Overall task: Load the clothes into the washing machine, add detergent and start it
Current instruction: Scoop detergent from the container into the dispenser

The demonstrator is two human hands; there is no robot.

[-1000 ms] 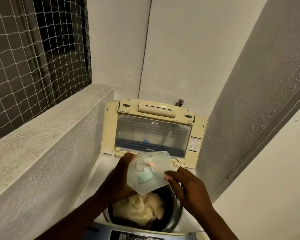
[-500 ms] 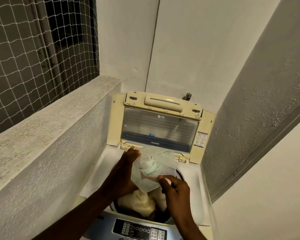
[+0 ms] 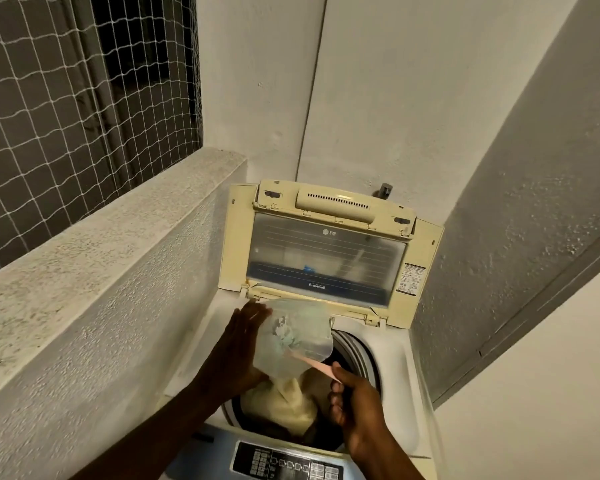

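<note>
The top-loading washing machine (image 3: 394, 372) stands with its cream lid (image 3: 329, 258) raised against the back wall. Cream-coloured clothes (image 3: 284, 407) lie in the drum. My left hand (image 3: 238, 348) holds a translucent detergent container (image 3: 293, 336) over the drum's back left, its open end tilted down to the right. Pale blue-green powder shows through its wall. My right hand (image 3: 355, 407) is over the drum's right side and pinches a thin pink piece (image 3: 321, 367), possibly a scoop handle, that reaches into the container's mouth.
The machine's control panel (image 3: 284, 462) with buttons lies at the bottom edge. A rough concrete ledge (image 3: 101, 237) runs along the left, with a white net (image 3: 66, 98) above it. A textured wall (image 3: 516, 202) closes in on the right.
My right hand has gone from the container's right side down to its lower edge and now pinches the pink piece. The container has shifted slightly left and tilted. More of the control panel shows.
</note>
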